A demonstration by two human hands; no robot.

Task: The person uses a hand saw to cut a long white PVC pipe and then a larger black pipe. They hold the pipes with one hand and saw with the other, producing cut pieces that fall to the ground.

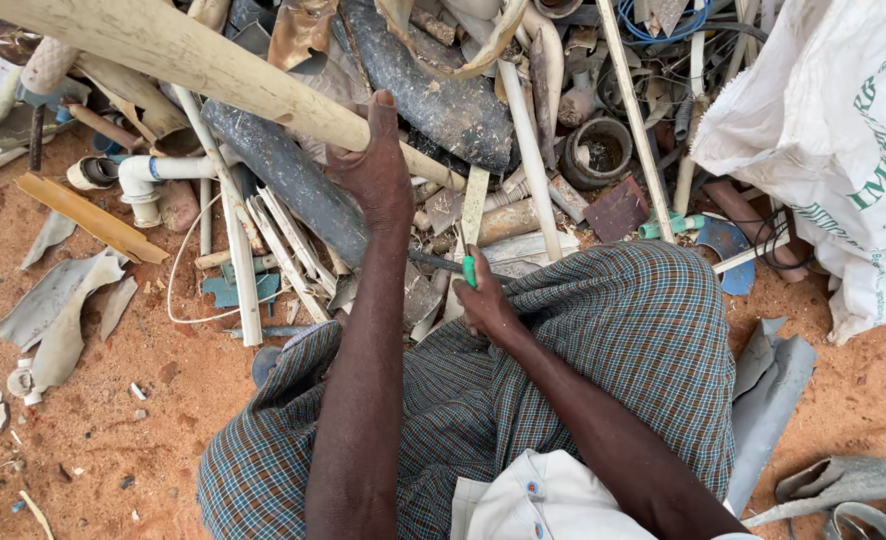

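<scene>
The person sits on red dirt in a checked cloth (603,330), facing a heap of broken plastic pipes and scrap. The left hand (375,170) is clenched around a long beige pipe (193,60), which slants from the upper left corner of the view down toward the middle of the heap; the thumb points up along the pipe and the fingers wrap behind it. The right hand (485,300) rests just above the knee, closed around a tool with a green handle (469,270), whose dark blade runs left toward the heap. A thick black pipe (293,180) lies just left of the left hand, beneath the beige one. A white pipe elbow (148,175) lies further left, and a big white sack (833,130) stands at the upper right.
</scene>
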